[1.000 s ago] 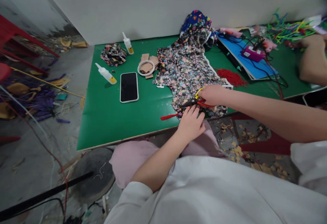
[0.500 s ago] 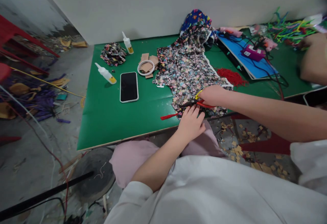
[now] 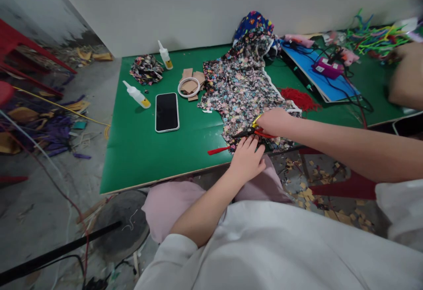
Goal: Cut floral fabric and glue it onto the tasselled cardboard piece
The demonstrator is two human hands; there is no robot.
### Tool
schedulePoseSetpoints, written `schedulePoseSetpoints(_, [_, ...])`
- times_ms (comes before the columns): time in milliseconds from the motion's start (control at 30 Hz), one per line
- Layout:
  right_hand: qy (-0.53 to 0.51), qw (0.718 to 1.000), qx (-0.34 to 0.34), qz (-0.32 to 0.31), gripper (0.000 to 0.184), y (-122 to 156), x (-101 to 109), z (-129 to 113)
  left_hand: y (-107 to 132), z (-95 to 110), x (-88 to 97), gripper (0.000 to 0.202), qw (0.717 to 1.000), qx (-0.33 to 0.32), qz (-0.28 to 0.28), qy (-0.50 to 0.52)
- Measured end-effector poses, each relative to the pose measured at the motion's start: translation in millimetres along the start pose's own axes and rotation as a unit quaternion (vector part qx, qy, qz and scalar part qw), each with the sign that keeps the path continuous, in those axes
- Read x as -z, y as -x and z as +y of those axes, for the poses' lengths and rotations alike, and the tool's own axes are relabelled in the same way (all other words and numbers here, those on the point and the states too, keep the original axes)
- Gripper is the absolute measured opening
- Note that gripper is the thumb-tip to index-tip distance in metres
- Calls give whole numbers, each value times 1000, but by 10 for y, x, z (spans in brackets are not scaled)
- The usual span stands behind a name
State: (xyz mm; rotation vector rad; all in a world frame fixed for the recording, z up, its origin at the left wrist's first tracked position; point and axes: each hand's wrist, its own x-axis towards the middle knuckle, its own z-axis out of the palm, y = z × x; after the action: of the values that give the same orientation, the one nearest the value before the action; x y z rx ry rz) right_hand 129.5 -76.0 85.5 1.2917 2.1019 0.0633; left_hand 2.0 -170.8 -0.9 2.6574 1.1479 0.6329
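Observation:
A floral-print fabric lies spread over the green table. My right hand is closed round scissors with red and yellow handles, their dark blades pointing left over the fabric's near edge. My left hand rests at the table's front edge with its fingers lying together on the fabric just below the blades. A red tassel lies on the table just left of my left hand.
A black phone, two glue bottles, a white ring on cardboard pieces and a fabric bundle lie at the left. Red threads, a blue board with cables and another person's arm are at the right.
Almost nothing has moved; both hands stay at the fabric's near edge. The other person's arm at the far right has shifted a little.

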Motion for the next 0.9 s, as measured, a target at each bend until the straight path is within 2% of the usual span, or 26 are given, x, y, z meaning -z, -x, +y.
schedulePoseSetpoints(300, [7, 998, 37, 57, 26, 28, -54, 42, -5, -4, -4, 41, 1000, -1, -2, 0])
schedulePoseSetpoints(567, [-3, 998, 42, 37, 34, 26, -40, 49, -6, -1, 7, 40, 1000, -1, -7, 4])
schedulePoseSetpoints(900, [-3, 999, 43, 15, 32, 31, -23, 45, -7, -6, 6, 39, 1000, 1, -4, 2])
